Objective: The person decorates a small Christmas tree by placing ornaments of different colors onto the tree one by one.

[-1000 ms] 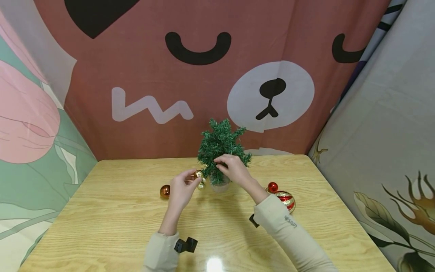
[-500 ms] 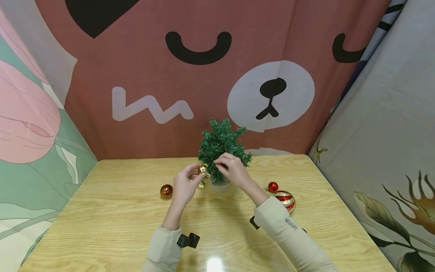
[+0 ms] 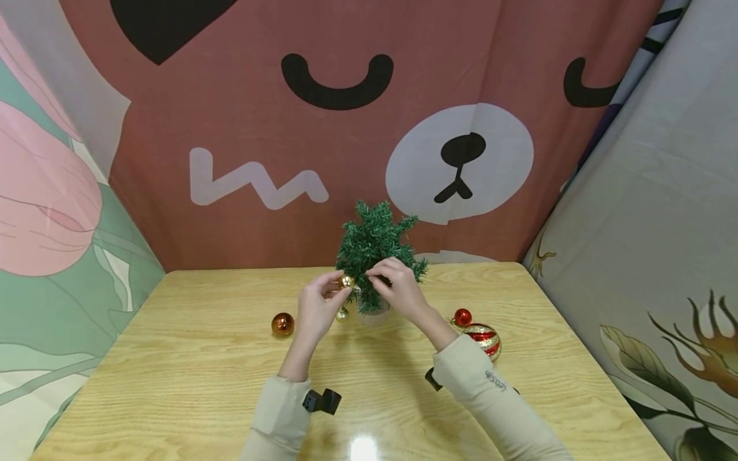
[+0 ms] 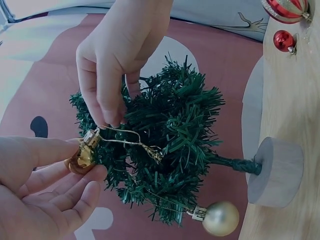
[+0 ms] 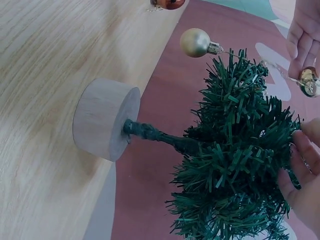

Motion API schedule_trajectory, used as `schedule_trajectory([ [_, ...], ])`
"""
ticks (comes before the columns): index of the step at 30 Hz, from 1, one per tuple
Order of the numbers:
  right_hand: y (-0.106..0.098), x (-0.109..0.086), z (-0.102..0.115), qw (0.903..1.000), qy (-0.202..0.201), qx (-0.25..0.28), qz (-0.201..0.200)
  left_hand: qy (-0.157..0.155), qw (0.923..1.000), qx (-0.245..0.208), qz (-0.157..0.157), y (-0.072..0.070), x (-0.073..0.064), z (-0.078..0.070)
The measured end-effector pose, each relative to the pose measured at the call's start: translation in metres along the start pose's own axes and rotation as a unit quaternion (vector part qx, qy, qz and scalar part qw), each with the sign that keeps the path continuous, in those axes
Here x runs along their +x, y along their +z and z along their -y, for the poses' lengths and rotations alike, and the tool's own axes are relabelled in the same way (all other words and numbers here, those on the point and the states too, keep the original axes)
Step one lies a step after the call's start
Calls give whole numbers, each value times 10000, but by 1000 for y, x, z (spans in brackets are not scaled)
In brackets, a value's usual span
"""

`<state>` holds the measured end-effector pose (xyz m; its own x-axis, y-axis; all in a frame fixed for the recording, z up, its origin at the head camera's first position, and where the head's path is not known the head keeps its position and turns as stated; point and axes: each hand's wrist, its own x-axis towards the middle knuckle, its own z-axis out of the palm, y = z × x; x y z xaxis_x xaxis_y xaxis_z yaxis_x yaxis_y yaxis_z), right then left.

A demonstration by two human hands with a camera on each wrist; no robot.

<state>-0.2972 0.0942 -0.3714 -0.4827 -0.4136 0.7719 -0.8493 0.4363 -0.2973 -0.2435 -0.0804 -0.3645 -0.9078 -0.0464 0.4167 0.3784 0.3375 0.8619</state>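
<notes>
A small green artificial Christmas tree (image 3: 371, 234) stands on a round pale wooden base (image 5: 102, 120). My left hand (image 3: 316, 307) pinches a shiny gold bauble (image 4: 84, 156) between thumb and fingers, close to the tree's left side. From its cap, a thin gold string loop (image 4: 122, 141) stretches across the needles. My right hand (image 3: 399, 289) reaches in from the right, thumb and fingers pinching the tip of a branch (image 5: 287, 130) in front of the tree. Lower on the left, a matte gold bauble (image 4: 221, 218) hangs from the tree by its string.
An orange-brown bauble (image 3: 282, 324) lies on the wooden table (image 3: 190, 358) left of the tree. To the right, a small red bauble (image 3: 463, 317) lies beside a larger red-and-gold striped one (image 3: 484, 339), partly behind the right sleeve. A printed cloth (image 3: 259, 237) hangs right behind the table.
My left hand has moved forward and right with the shiny gold bauble, up to the tree's needles. The orange-brown bauble now shows fully. My right hand has hardly shifted.
</notes>
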Motion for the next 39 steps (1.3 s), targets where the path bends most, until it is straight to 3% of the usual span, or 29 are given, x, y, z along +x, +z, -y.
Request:
schedule_trajectory([
  [4, 0, 0, -1, 9989, -156, 86, -430, -86, 9998, -159, 14, 0, 2, 0],
  [7, 0, 1, -1, 9980, -280, 196, -533, -68, 9997, -232, -12, 0, 4, 0],
  [20, 3, -3, -2, 9968, 121, 641, 454, 79, 9984, -552, -91, 3, 7, -3],
  [29, 3, 1, 4, 9956, 475, 739, 315, 68, 9976, -649, -228, 4, 8, -1],
  [35, 0, 1, 2, 9963, 431, 742, 15, -104, 9967, -746, -302, 1, 9, 3],
  [39, -2, 1, 0, 9968, 424, 670, 37, -64, 9960, -818, -355, -1, 9, 4],
])
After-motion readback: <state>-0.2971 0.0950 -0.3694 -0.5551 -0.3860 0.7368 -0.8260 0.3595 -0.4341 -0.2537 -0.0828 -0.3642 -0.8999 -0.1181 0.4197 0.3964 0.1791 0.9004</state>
